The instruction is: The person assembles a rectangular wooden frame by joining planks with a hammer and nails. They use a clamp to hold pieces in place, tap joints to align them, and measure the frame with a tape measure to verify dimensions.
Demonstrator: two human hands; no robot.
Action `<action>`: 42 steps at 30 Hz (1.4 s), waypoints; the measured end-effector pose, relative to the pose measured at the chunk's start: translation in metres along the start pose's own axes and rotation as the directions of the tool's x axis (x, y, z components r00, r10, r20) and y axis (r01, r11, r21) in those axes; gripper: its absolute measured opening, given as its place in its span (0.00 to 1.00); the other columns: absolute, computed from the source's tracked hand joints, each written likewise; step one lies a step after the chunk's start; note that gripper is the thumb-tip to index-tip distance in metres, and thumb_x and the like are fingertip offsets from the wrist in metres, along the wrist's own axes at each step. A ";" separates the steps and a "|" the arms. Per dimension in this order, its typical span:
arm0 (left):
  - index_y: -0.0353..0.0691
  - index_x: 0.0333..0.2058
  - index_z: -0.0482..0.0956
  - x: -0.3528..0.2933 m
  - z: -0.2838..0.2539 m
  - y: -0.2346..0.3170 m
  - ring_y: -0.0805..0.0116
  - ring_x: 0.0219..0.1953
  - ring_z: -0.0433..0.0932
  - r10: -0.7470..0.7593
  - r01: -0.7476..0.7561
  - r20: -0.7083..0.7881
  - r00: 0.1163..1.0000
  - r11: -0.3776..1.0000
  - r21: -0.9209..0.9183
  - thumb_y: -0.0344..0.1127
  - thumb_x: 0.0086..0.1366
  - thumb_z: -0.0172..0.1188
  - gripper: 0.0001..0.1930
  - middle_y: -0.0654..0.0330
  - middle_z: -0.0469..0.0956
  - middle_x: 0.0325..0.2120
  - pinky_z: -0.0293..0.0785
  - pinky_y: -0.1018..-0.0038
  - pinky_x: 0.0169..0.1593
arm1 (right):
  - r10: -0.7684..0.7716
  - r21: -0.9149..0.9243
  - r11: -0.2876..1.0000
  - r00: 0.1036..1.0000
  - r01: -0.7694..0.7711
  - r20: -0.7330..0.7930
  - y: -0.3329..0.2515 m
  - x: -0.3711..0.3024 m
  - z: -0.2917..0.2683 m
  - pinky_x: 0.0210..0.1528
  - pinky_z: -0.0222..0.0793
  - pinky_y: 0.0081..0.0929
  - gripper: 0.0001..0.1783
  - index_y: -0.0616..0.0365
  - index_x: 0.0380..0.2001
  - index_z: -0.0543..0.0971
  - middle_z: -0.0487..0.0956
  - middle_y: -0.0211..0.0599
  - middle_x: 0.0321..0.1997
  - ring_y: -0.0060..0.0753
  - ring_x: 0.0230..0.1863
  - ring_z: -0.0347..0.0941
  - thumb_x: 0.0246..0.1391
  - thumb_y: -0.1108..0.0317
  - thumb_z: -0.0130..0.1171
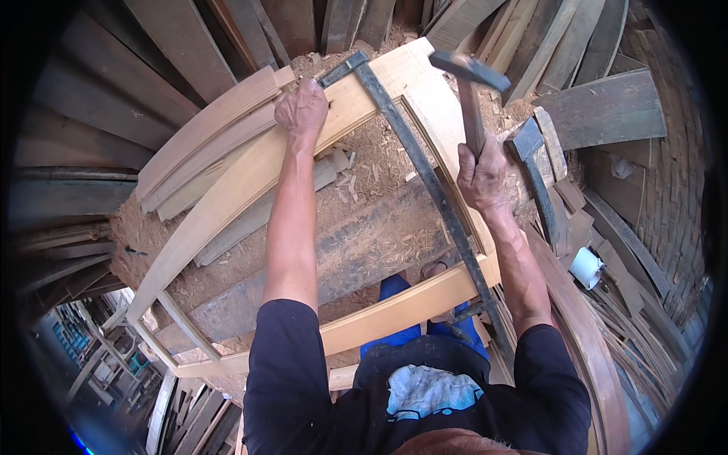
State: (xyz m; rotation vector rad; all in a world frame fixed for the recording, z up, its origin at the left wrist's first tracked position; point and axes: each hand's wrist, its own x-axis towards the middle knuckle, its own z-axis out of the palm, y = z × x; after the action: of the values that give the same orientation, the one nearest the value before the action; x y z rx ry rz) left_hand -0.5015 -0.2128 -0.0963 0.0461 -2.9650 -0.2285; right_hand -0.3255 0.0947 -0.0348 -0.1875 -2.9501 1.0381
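Mostly smooth, pale wooden frame (345,114), right hand (484,173) wrapped round dark-headed hammer (470,114), left hand (302,110) curled, its hold unclear

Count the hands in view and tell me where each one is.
2: the left hand, closed at the upper end of the metal clamp, and the right hand, gripping the hammer by its handle. Neither is fully hidden.
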 end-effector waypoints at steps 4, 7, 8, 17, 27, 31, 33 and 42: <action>0.44 0.30 0.83 0.003 -0.001 0.003 0.48 0.24 0.83 -0.016 0.017 0.044 0.999 1.000 -0.007 0.44 0.67 0.49 0.16 0.48 0.82 0.21 0.76 0.52 0.32 | 0.264 -0.215 0.956 0.910 -0.201 0.320 -0.012 0.025 -0.013 0.31 0.73 0.53 0.16 0.62 0.40 0.66 0.78 0.59 0.24 0.64 0.27 0.78 0.66 0.59 0.53; 0.44 0.32 0.83 -0.001 0.005 -0.001 0.47 0.24 0.83 -0.034 0.036 0.091 0.995 0.999 -0.018 0.45 0.67 0.48 0.17 0.47 0.82 0.21 0.76 0.52 0.34 | 0.033 -0.083 0.996 0.993 -0.024 0.111 -0.015 0.008 -0.015 0.34 0.73 0.55 0.17 0.62 0.40 0.66 0.78 0.62 0.25 0.67 0.28 0.77 0.66 0.58 0.53; 0.44 0.32 0.84 -0.005 0.007 -0.006 0.47 0.25 0.83 -0.049 0.050 0.093 0.994 0.999 -0.013 0.45 0.68 0.48 0.17 0.46 0.82 0.21 0.76 0.52 0.34 | -0.025 -0.043 0.999 0.999 0.026 0.030 -0.021 0.003 -0.013 0.34 0.72 0.56 0.17 0.63 0.40 0.66 0.78 0.63 0.26 0.67 0.29 0.77 0.66 0.58 0.53; 0.40 0.44 0.79 -0.016 -0.055 0.024 0.51 0.38 0.84 -0.204 0.219 0.088 0.975 0.953 -0.210 0.45 0.64 0.55 0.17 0.46 0.84 0.33 0.76 0.50 0.41 | 0.124 0.152 0.980 0.991 -0.131 0.059 -0.026 -0.017 -0.045 0.34 0.73 0.49 0.15 0.63 0.41 0.69 0.78 0.59 0.29 0.59 0.31 0.78 0.64 0.62 0.57; 0.37 0.51 0.70 -0.266 -0.098 0.173 0.62 0.46 0.80 0.203 0.581 0.682 0.703 -0.717 -0.386 0.25 0.71 0.52 0.11 0.49 0.79 0.48 0.79 0.66 0.51 | 0.379 0.464 0.785 0.911 -0.411 0.165 -0.027 -0.149 -0.073 0.33 0.71 0.28 0.10 0.62 0.37 0.75 0.76 0.33 0.26 0.24 0.29 0.73 0.58 0.68 0.64; 0.37 0.53 0.68 -0.304 -0.122 0.220 0.55 0.63 0.71 0.249 0.603 0.660 0.709 -0.699 -0.385 0.28 0.73 0.52 0.13 0.50 0.73 0.57 0.71 0.59 0.64 | 0.387 0.695 0.620 0.912 -0.365 0.133 -0.014 -0.182 -0.077 0.36 0.72 0.26 0.11 0.62 0.39 0.75 0.78 0.30 0.32 0.19 0.33 0.73 0.56 0.71 0.65; 0.37 0.55 0.67 -0.319 -0.126 0.235 0.56 0.65 0.68 0.267 0.620 0.625 0.733 -0.640 -0.454 0.30 0.73 0.52 0.14 0.50 0.71 0.59 0.68 0.59 0.66 | 0.412 0.748 0.542 0.897 -0.383 0.160 -0.013 -0.195 -0.089 0.39 0.72 0.25 0.10 0.62 0.38 0.75 0.78 0.29 0.33 0.19 0.35 0.73 0.57 0.71 0.65; 0.35 0.57 0.71 -0.355 -0.170 0.246 0.58 0.63 0.70 0.276 0.374 0.460 0.844 0.312 -0.873 0.26 0.62 0.65 0.25 0.49 0.71 0.59 0.66 0.67 0.65 | 0.459 0.736 0.430 0.828 -0.524 0.322 0.027 -0.243 -0.140 0.36 0.68 0.20 0.11 0.59 0.37 0.74 0.74 0.26 0.32 0.14 0.33 0.68 0.55 0.69 0.65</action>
State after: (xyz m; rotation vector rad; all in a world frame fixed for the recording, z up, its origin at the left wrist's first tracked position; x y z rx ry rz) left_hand -0.1277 0.0199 0.0487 -0.0952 -2.6654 -2.3511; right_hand -0.0743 0.1746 0.0657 -1.0428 -2.1153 2.3682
